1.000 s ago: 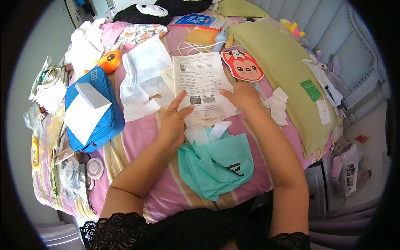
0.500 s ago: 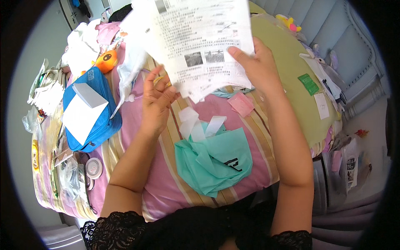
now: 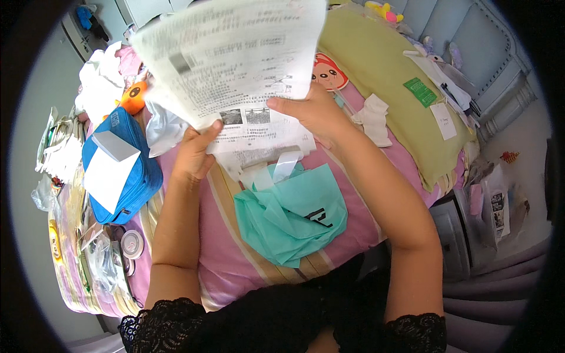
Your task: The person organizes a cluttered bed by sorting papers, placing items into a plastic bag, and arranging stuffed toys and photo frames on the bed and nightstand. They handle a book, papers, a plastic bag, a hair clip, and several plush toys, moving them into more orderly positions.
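Note:
Several printed paper sheets [image 3: 235, 76], with small grey pictures near the lower edge, are held up over the bed. My left hand [image 3: 197, 152] grips their lower left edge, thumb on the front. On the right side my right hand [image 3: 315, 115] pinches them, its thumb also in front; its other fingers are mostly hidden behind. Below the sheets a crumpled mint-green bag [image 3: 294, 215] with white handles lies on the striped bedspread [image 3: 223, 259]. The sheets cover the middle of the bed behind them.
A blue zip case [image 3: 150, 176] with white folded paper [image 3: 115, 176] on it lies at left, near an orange toy [image 3: 134, 97]. Clear plastic bags [image 3: 101, 259] and a round tin [image 3: 132, 244] are at the near left. A green pillow [image 3: 382, 70] lies at right.
My left hand has gone from open fingers beside the sheets to gripping them. The sheets and my right hand have shifted left, uncovering a red cartoon-faced item and a white cloth by the pillow.

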`<move>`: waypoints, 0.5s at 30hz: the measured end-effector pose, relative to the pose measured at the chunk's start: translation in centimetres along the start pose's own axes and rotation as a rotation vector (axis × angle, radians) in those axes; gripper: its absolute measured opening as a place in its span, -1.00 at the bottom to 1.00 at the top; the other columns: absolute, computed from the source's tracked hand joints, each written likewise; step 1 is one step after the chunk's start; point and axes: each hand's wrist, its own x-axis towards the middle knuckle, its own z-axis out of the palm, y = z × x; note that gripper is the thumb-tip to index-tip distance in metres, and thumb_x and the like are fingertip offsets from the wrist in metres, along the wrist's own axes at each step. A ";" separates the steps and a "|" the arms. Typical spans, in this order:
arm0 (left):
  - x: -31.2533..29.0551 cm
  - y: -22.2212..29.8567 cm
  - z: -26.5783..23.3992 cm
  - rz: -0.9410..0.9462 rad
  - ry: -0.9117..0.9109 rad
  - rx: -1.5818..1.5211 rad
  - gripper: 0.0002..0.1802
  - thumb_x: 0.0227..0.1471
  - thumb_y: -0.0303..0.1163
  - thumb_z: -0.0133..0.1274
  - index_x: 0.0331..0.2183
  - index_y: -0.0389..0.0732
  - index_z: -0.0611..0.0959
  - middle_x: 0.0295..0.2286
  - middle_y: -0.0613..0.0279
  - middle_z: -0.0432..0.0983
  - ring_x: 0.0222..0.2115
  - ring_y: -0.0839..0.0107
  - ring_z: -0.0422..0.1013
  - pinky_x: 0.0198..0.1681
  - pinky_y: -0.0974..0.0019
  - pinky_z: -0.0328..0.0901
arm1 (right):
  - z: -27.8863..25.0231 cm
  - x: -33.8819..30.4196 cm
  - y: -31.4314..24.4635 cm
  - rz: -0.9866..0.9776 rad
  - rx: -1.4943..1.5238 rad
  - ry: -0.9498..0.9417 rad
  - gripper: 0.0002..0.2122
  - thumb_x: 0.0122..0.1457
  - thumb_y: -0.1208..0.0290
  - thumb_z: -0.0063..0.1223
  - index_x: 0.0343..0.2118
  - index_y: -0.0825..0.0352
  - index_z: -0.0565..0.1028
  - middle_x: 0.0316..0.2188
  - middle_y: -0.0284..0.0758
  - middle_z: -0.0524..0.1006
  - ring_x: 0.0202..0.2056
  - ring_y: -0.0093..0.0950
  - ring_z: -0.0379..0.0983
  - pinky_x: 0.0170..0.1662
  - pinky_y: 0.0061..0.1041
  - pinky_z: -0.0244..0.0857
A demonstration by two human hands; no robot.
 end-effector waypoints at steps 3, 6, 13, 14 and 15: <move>0.9 -1.0 -2.2 0.135 0.174 0.094 -0.70 0.01 -0.48 0.00 -0.16 -0.30 0.46 -0.24 0.19 0.46 -0.26 0.40 0.40 -0.19 0.35 0.31 | -0.5 -1.2 0.8 -0.104 -0.371 0.136 -0.52 -0.08 0.33 0.16 -0.07 0.39 0.33 -0.14 -0.17 0.41 -0.09 -0.37 0.32 -0.06 -0.42 0.22; 1.8 0.6 -3.1 0.328 0.312 -0.021 -0.76 0.05 -0.55 -0.10 -0.18 -0.36 0.45 -0.27 0.12 0.45 -0.30 0.36 0.42 -0.24 0.36 0.35 | -2.4 -5.3 0.8 -0.189 -0.793 0.029 -0.35 -0.16 0.21 0.23 0.01 0.36 0.22 -0.14 -0.13 0.39 -0.04 -0.28 0.26 -0.02 -0.39 0.17; 1.0 2.9 -2.1 0.189 0.392 -0.040 -0.64 0.10 -0.43 -0.13 -0.10 -0.45 0.32 -0.23 -0.02 0.39 -0.27 0.26 0.41 -0.21 0.28 0.37 | 0.8 -12.1 4.3 0.086 -0.673 -0.161 -0.34 -0.21 0.27 0.25 0.01 0.34 0.25 -0.12 -0.11 0.38 0.00 -0.22 0.25 0.02 -0.34 0.12; 1.2 2.3 -3.1 0.191 0.325 -0.197 -0.62 0.09 -0.41 -0.11 -0.09 -0.45 0.33 -0.29 0.04 0.41 -0.40 0.38 0.42 -0.38 0.44 0.37 | 0.9 -10.9 4.4 0.090 -0.628 -0.064 -0.35 -0.19 0.25 0.23 0.01 0.34 0.25 -0.11 -0.10 0.38 -0.01 -0.22 0.26 0.03 -0.34 0.11; 0.8 2.7 -6.1 0.168 -0.151 -0.439 -0.56 0.08 -0.37 -0.08 -0.05 -0.43 0.30 -0.38 0.11 0.40 -0.60 0.51 0.31 -0.61 0.58 0.20 | 1.5 -9.5 4.6 0.085 -0.562 0.021 -0.36 -0.17 0.24 0.22 0.02 0.34 0.24 -0.11 -0.09 0.38 -0.02 -0.22 0.27 0.03 -0.34 0.11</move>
